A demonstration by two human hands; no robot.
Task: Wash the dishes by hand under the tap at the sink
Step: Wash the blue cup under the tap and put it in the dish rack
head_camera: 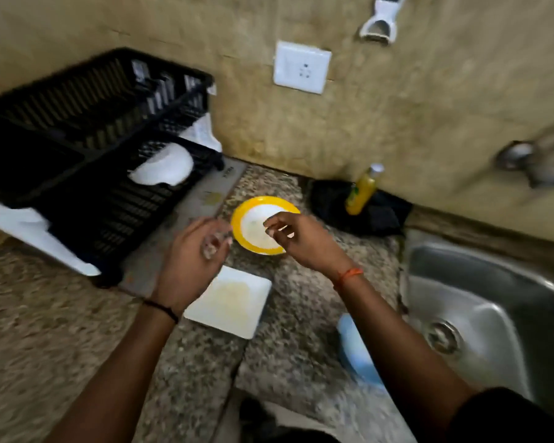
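A round plate with a yellow rim lies on the granite counter left of the steel sink. Nearer to me lies a white square plate with a yellowish smear. My left hand hovers between the two plates, its fingers curled round a small clear thing that looks like a glass; blur hides its shape. My right hand hangs over the yellow plate's right side with loosely curled fingers and nothing visible in them. The tap juts from the wall at the far right.
A black dish rack holding an upturned white bowl stands at the left. A yellow bottle leans on a black cloth by the wall. A light blue object sits at the sink's left edge. A wall socket is above.
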